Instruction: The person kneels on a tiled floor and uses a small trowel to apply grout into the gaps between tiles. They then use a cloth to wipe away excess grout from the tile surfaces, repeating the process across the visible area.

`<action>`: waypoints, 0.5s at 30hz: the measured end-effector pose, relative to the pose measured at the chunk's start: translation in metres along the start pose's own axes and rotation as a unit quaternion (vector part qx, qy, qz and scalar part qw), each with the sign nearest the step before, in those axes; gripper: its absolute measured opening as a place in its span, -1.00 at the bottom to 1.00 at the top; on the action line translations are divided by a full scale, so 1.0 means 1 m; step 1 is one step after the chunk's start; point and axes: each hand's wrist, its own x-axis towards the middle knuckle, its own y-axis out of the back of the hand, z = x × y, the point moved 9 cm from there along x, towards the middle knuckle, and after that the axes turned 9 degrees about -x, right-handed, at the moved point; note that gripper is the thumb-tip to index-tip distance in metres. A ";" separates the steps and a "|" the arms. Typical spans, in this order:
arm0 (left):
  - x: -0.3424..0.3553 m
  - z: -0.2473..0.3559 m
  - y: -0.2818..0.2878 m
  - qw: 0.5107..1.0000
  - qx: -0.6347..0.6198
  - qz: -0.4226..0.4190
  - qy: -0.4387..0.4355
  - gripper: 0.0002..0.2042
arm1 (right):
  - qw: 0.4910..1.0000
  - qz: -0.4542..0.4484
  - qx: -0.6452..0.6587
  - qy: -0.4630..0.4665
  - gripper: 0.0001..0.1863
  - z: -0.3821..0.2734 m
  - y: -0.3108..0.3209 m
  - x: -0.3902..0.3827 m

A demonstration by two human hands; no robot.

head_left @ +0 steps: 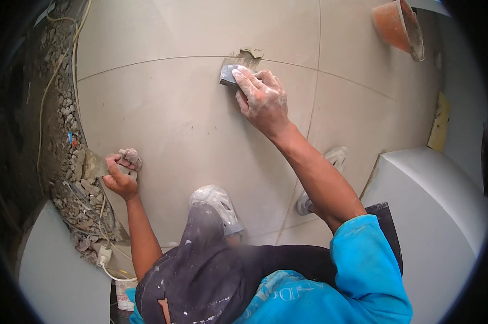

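Note:
My right hand [263, 100] is closed around a dark grey rectangular block [229, 74], its edge against the beige floor tiles [190, 108] just below a joint. Right beyond the block, a smear of wet grey grout [249, 54] lies across that joint, with a thicker ridge at its far end. Over at the left, my left hand [120, 178] grips a putty knife whose dirty flat blade [94, 165] points left over the rubble edge. A greyish crumpled lump [130, 157] sits by those fingers; whether it is held or lies on the floor I cannot tell.
Broken rubble [65, 108] and loose cables [49, 92] line the left edge of the tiles. An orange bucket [392, 27] stands tilted at the far right. A white curved block [416, 189] and a yellow piece [440, 121] are at the right. My pale shoe [217, 202] rests mid-floor.

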 end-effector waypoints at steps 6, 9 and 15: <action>-0.001 -0.009 0.007 0.996 -0.081 0.022 0.020 -0.72 | 0.967 -0.041 -0.087 -0.234 -0.65 0.065 0.005 0.022; 0.004 -0.010 0.000 0.996 -0.087 0.007 0.017 -0.73 | 0.976 -0.005 -0.104 -0.189 -0.64 0.025 -0.006 0.035; 0.003 -0.011 0.005 0.994 -0.105 0.035 0.013 -0.74 | 0.995 -0.036 0.045 -0.086 -0.66 -0.051 -0.024 0.051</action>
